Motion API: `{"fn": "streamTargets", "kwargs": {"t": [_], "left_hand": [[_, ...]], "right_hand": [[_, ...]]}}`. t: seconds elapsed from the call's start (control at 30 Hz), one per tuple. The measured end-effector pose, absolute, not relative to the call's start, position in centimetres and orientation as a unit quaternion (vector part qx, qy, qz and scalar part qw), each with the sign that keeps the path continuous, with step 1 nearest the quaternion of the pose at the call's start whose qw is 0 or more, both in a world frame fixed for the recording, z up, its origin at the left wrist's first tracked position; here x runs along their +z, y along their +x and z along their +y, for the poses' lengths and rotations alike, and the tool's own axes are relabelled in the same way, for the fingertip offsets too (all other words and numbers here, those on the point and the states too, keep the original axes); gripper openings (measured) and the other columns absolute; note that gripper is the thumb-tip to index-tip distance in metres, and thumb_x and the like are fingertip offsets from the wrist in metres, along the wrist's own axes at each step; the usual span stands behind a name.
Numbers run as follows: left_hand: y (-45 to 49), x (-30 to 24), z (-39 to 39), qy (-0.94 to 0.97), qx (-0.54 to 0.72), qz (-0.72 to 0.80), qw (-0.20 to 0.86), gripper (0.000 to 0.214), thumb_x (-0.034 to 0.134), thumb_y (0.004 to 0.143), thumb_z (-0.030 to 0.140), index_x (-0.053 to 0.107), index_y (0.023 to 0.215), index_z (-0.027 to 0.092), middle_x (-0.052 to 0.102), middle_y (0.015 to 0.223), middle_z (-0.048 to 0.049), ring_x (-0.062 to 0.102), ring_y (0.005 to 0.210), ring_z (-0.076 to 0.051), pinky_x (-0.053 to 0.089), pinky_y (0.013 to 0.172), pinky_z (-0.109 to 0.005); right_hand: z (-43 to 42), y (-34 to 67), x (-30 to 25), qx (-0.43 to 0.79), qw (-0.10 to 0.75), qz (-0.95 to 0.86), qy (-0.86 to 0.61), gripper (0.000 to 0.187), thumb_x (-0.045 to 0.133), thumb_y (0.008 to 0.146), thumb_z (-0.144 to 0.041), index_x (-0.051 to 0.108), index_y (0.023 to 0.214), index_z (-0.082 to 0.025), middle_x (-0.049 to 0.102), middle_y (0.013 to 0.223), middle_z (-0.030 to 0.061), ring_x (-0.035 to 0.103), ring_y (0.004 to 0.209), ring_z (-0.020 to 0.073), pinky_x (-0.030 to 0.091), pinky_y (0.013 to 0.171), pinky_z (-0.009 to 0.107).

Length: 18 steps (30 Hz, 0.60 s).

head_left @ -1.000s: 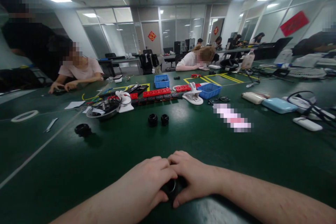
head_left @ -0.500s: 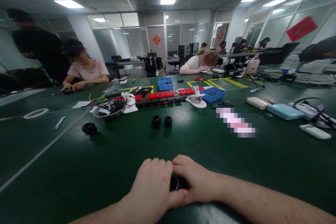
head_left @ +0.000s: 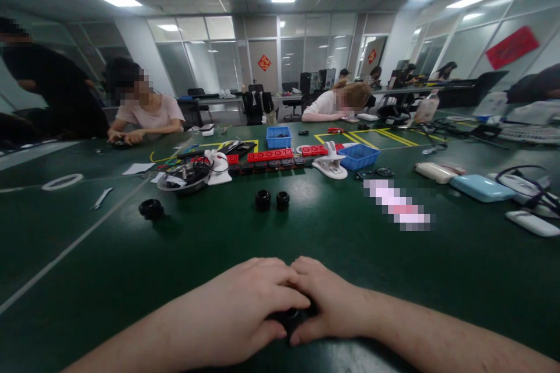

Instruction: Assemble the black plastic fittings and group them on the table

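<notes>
My left hand (head_left: 245,309) and my right hand (head_left: 326,300) meet low at the front of the green table (head_left: 131,268). Both close around a small round black part (head_left: 291,317), which shows only as a dark sliver between the fingers. Farther out on the table stand two similar black round parts (head_left: 272,200) side by side. Another black round part (head_left: 151,208) sits alone to the left.
A metal bowl of cables (head_left: 182,179), red and black power strips (head_left: 266,158), two blue bins (head_left: 359,156), a white clamp (head_left: 331,164) and cased devices (head_left: 481,187) lie beyond. Seated people (head_left: 144,111) work at the far edge; a tape ring (head_left: 62,182) lies left.
My left hand has turned over the black part, its fingers now covering more of it. The view has tilted slightly; the other objects stay where they were.
</notes>
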<state>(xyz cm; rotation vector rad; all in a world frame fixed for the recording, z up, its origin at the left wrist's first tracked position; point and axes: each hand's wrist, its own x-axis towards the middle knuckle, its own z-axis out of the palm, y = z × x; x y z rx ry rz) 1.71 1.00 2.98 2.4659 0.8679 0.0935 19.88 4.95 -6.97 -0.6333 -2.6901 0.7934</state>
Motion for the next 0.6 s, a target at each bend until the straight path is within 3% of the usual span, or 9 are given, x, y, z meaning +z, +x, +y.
{"fn": "streamTargets", "kwargs": {"t": [0.13,0.23,0.4,0.6], "left_hand": [[2.2,1.7,1.4,0.905,0.009,0.346,0.248,0.034,0.065,0.074,0.011,0.06,0.104,0.027,0.06,0.105,0.0021,0.053,0.097,-0.017,0.039,0.082,-0.027],[3.0,1.2,1.5,0.893,-0.02,0.399,0.207,0.03,0.071,0.071,0.023,0.062,0.1,0.023,0.061,0.094,-0.0014,0.055,0.087,-0.02,0.042,0.074,-0.029],[4.2,0.4,1.2,0.855,-0.045,0.497,0.139,0.041,0.075,0.059,0.046,0.064,0.084,0.015,0.062,0.084,-0.0053,0.057,0.08,-0.025,0.044,0.071,-0.035],[5.2,-0.7,0.0,0.828,-0.026,0.559,0.033,0.04,0.061,0.07,0.052,0.063,0.075,0.012,0.061,0.07,-0.0083,0.058,0.067,-0.026,0.045,0.065,-0.04]], "right_hand": [[4.9,19.8,-6.8,0.267,0.127,-0.929,-0.223,0.042,0.072,0.061,-0.042,0.061,0.094,-0.019,0.058,0.091,0.0033,0.049,0.083,0.0186,0.035,0.076,0.032],[4.9,19.8,-6.7,0.269,0.123,-0.928,-0.225,0.043,0.073,0.06,-0.042,0.062,0.094,-0.019,0.058,0.09,0.0032,0.049,0.081,0.0183,0.035,0.075,0.032],[4.9,19.8,-6.7,0.259,0.124,-0.93,-0.23,0.049,0.074,0.058,-0.043,0.06,0.099,-0.018,0.057,0.087,0.0028,0.049,0.078,0.0171,0.036,0.074,0.031],[5.0,19.8,-7.1,0.217,0.123,-0.941,-0.228,0.043,0.071,0.057,-0.048,0.059,0.083,-0.015,0.053,0.077,0.0014,0.047,0.071,0.015,0.038,0.068,0.028]]}}
